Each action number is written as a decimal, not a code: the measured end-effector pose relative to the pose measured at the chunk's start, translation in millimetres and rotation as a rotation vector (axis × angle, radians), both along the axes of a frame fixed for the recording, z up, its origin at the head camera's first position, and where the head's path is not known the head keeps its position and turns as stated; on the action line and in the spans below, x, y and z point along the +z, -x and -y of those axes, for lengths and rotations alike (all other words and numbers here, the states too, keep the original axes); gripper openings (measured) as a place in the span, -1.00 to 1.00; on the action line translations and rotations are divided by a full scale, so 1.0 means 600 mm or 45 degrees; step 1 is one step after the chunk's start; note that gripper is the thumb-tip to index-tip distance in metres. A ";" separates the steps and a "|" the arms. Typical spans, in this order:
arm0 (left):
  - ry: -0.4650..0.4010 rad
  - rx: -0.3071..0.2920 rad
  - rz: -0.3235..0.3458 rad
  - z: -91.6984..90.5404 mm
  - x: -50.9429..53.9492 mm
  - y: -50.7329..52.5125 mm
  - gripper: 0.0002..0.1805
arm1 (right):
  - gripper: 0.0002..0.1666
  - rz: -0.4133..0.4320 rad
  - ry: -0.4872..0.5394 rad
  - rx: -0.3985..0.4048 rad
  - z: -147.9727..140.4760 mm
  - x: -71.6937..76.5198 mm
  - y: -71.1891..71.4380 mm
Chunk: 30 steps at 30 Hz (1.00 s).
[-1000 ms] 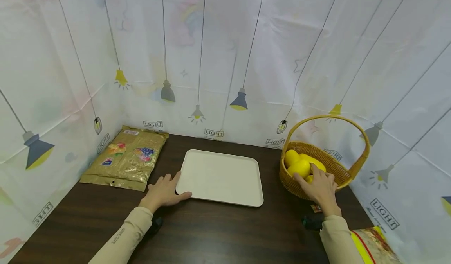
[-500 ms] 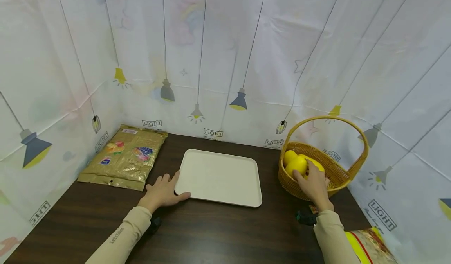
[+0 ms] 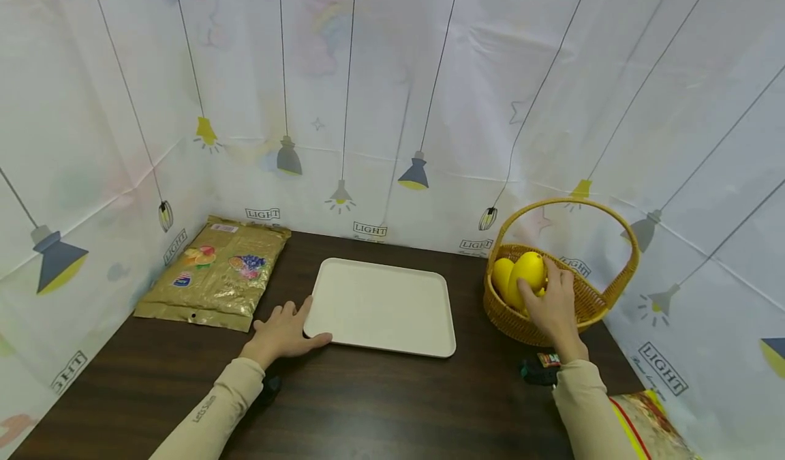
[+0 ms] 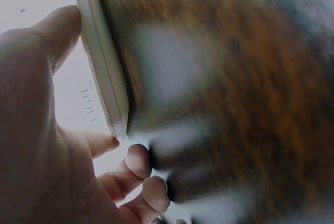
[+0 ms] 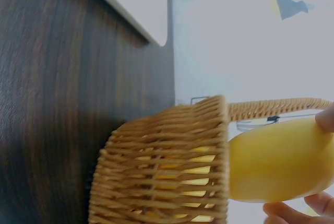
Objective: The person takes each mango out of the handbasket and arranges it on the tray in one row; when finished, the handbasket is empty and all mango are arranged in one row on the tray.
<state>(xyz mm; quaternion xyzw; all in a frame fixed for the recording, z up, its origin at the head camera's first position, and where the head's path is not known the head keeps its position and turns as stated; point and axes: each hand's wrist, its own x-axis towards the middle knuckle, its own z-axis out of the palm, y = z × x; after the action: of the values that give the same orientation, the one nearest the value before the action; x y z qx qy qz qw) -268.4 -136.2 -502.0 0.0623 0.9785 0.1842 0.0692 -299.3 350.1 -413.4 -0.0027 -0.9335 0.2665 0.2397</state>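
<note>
My right hand (image 3: 557,307) holds a yellow mango (image 3: 526,279) between thumb and fingers at the wicker basket (image 3: 510,325). In the right wrist view the lifted mango (image 5: 282,161) sticks up tilted past the basket's rim (image 5: 222,156), thumb on one side and fingertips on the other. More yellow fruit (image 3: 501,274) lies inside, partly hidden by the held one. My left hand (image 3: 282,334) rests at the near left corner of a white tray (image 3: 383,307), fingers spread. Its thumb (image 4: 65,28) touches the tray's rim in the left wrist view.
A gold fruit-printed bag (image 3: 217,272) lies at the back left of the dark wooden table (image 3: 380,405). A small wrapped packet (image 3: 548,359) lies before the basket. Another yellow-edged bag (image 3: 650,422) sits at the front right. A printed curtain (image 3: 380,92) stands behind everything.
The right hand has reached into the basket, gripped a mango and raised it, turning it more upright. My left hand has stayed at the tray's corner.
</note>
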 end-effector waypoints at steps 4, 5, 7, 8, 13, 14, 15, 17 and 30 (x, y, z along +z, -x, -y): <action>-0.007 -0.004 0.007 -0.002 0.004 -0.001 0.13 | -0.22 -0.043 -0.009 0.017 0.008 0.004 0.003; -0.007 -0.003 0.008 -0.002 0.004 -0.001 0.13 | -0.23 -0.053 -0.007 0.026 0.010 0.005 0.004; -0.003 -0.004 0.006 -0.002 0.005 -0.002 0.14 | -0.24 -0.078 -0.004 0.047 0.015 0.007 0.005; -0.003 -0.004 0.007 -0.002 0.005 -0.002 0.14 | -0.24 -0.090 0.000 0.059 0.018 0.008 0.005; -0.002 -0.004 0.001 -0.001 0.007 -0.001 0.14 | -0.25 -0.181 -0.007 0.141 0.035 0.013 0.006; -0.003 -0.004 0.002 0.000 0.006 0.000 0.14 | -0.25 -0.200 -0.022 0.156 0.039 0.014 0.006; -0.002 -0.004 0.001 0.000 0.005 0.001 0.14 | -0.25 -0.210 -0.030 0.175 0.042 0.014 0.006; -0.004 -0.002 0.005 0.000 0.002 0.002 0.14 | -0.24 -0.218 -0.046 0.212 0.048 0.013 0.007; -0.008 0.008 -0.006 -0.001 0.000 0.001 0.13 | -0.24 -0.197 -0.085 0.327 0.123 -0.035 0.007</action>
<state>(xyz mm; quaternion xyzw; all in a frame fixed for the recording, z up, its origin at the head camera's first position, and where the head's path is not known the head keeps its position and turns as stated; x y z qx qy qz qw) -268.9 -135.6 -501.8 0.0600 0.9782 0.1873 0.0661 -303.3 276.0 -434.7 0.1453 -0.9133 0.2633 0.2748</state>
